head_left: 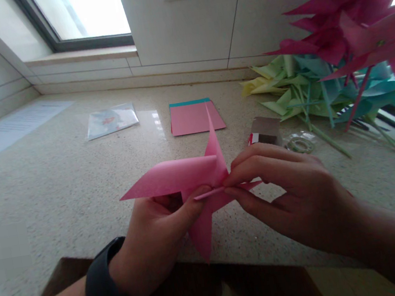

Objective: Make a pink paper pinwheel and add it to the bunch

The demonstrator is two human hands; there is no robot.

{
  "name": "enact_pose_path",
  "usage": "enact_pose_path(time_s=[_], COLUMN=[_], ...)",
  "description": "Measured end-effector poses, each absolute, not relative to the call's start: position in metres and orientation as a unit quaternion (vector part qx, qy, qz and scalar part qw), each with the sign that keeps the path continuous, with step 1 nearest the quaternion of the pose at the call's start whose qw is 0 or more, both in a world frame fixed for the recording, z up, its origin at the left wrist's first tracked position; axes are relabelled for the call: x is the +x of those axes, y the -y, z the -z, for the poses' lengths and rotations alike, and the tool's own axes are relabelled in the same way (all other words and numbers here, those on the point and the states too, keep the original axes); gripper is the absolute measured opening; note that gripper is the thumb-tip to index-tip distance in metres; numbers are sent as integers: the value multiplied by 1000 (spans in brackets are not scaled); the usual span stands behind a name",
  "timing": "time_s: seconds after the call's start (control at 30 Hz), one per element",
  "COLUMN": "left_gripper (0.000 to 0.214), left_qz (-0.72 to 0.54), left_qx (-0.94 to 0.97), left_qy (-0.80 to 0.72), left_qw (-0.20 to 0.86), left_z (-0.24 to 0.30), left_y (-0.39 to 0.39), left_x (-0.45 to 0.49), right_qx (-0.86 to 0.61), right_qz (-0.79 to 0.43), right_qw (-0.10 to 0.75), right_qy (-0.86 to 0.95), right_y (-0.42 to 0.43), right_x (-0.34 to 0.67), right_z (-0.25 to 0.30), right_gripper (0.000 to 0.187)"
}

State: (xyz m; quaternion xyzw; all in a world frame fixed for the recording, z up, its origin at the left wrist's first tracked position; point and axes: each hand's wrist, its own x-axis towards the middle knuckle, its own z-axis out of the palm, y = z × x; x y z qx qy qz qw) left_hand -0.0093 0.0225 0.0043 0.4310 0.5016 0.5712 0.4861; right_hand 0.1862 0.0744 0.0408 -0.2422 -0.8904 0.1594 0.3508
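Note:
A pink paper pinwheel (194, 173) is held up over the front edge of the counter, its blades curled in toward the middle. My left hand (155, 235), with a dark band on the wrist, grips it from the left, the thumb pressing near the centre. From the right, my right hand (294, 192) pinches a folded paper edge at the centre between thumb and fingers. Any small piece between those fingertips is hidden. Behind the pinwheel lies a stack of square paper (192, 117), pink on top with a teal edge showing.
Finished pinwheels (348, 39) in pink, green, yellow and teal are heaped at the right. Near my right hand lie a roll of clear tape (299, 144) and a small packet (264, 130). A clear sleeve (111, 120) and a printed sheet (10, 128) lie at the left.

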Motion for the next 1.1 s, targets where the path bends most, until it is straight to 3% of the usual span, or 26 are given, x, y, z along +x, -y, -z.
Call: enact_pose_path(time_s=[0.53,1.1], left_gripper=[21,25], left_qz=[-536,-532], left_qx=[474,491], left_qy=[-573,-558], left_qw=[400,405], left_z=[-1,-7], left_y=[-20,-20], left_x=[-11,-9], right_qx=[-249,-253], right_qz=[-169,-184], right_qw=[347,346], right_qy=[888,885], right_y=[-74,-75], right_x=[185,184], right_z=[-42,-41], right_gripper=[6,6])
